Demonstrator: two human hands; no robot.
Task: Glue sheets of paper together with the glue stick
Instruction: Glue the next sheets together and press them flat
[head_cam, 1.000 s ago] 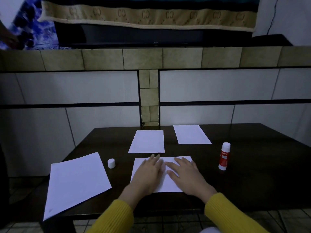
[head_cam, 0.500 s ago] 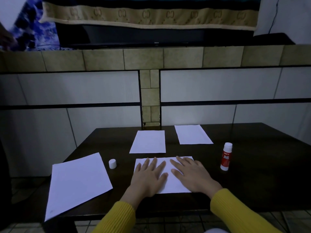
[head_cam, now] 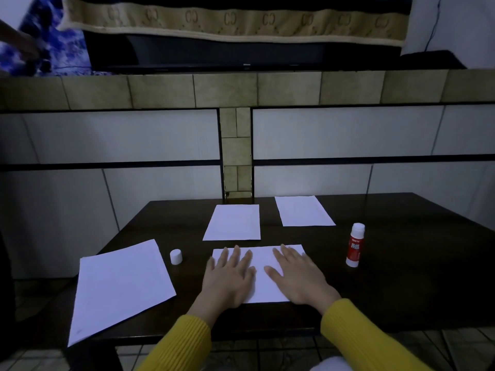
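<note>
- Left hand (head_cam: pixel 229 277) flat on the left part of the near paper (head_cam: pixel 261 274), fingers straight and spread, gripping nothing.
- Right hand (head_cam: pixel 300 277) flat on the right part of the same paper, fingers straight and spread too, gripping nothing.
- A strip of white paper showing between the two hands.
- Near paper lying in the middle of the dark table (head_cam: pixel 401 263), close to the near edge.
- Glue stick (head_cam: pixel 355 245) standing upright to the right of that paper, near it but not touching, red body with a white top, no cap on.
- Small white cap (head_cam: pixel 176 256) standing on the table to the left of the near paper, between it and the big sheet (head_cam: pixel 117 287).
- Big sheet lying crooked at the left, near corner hanging over the table edge.
- Middle sheet (head_cam: pixel 233 223) lying just past the near paper, a thin dark gap between them.
- Far sheet (head_cam: pixel 304 211) lying at the far side of the table, right of the middle sheet.
- Yellow sleeves (head_cam: pixel 356 333) covering both arms up to the wrists.
- Tiled wall (head_cam: pixel 160 135) standing behind the table, with a patterned cloth (head_cam: pixel 233 20) hanging along the top.
</note>
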